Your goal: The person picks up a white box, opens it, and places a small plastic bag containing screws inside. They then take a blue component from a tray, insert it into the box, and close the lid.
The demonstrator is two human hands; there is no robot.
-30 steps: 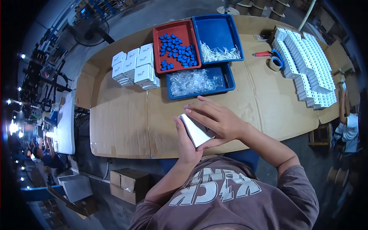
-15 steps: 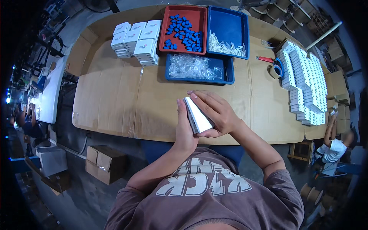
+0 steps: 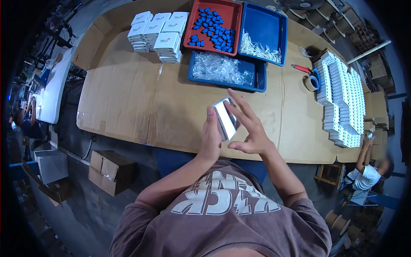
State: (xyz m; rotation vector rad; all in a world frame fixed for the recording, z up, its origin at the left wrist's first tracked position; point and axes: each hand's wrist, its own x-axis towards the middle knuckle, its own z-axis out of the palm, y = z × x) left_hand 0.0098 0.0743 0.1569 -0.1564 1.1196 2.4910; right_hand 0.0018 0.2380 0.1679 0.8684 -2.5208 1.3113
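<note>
A small white boxy piece (image 3: 226, 119) with a grey side stands tilted over the near part of the table. My left hand (image 3: 211, 137) grips it from the left, thumb up along its side. My right hand (image 3: 252, 132) is at its right with fingers spread and thumb apart; the fingertips are by the upper end of the piece, and I cannot tell whether they touch it. Beyond the hands lies a blue tray (image 3: 261, 81) of clear plastic parts. Behind it are a red tray (image 3: 218, 9) with small blue pieces and another blue tray (image 3: 265, 25) with white plugs.
Stacks of white boxes (image 3: 167, 40) stand at the back left. Many white units (image 3: 342, 98) are piled at the right, beside a tape roll (image 3: 311, 83) and a red-handled cutter (image 3: 301, 68). Cardboard (image 3: 124, 103) covers the table. Other people sit far left and right.
My right hand has opened and drawn back from the white piece, which it was clasping. My left hand keeps hold, and the piece is turned more upright. The view has shifted slightly.
</note>
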